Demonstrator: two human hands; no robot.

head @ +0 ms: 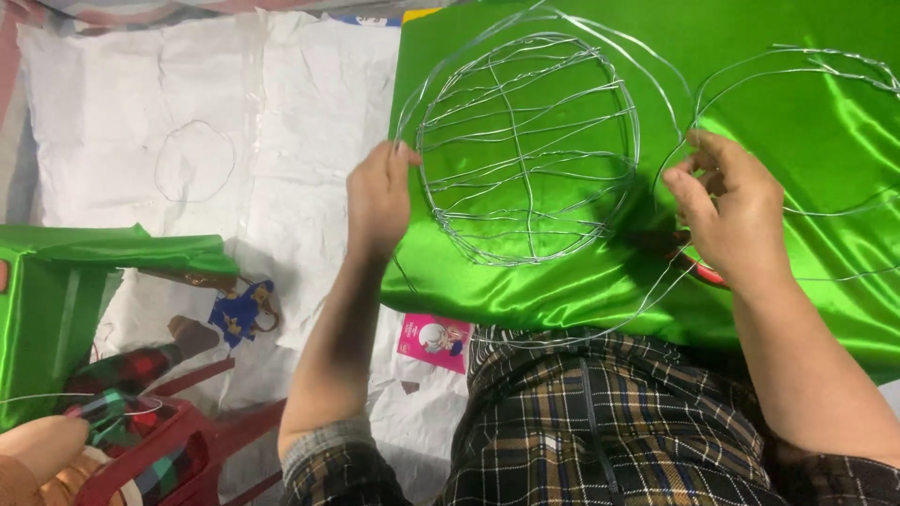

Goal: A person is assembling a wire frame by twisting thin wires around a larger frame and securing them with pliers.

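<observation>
Green satin cloth point(581, 272) fills the right half of the frame over crumpled white sheeting point(281, 122). On it, upper centre, lies a round wire frame point(527, 150). The left hand point(378, 194) pinches the frame's left rim; the right hand point(727, 211), centre right, grips a loose wire loop point(797, 70).

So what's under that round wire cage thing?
Shiny green cloth lies under the wire frame, showing through its gaps. The left hand grips the frame's edge. White paper pokes out beside the cloth; whatever the cloth covers is hidden.
</observation>
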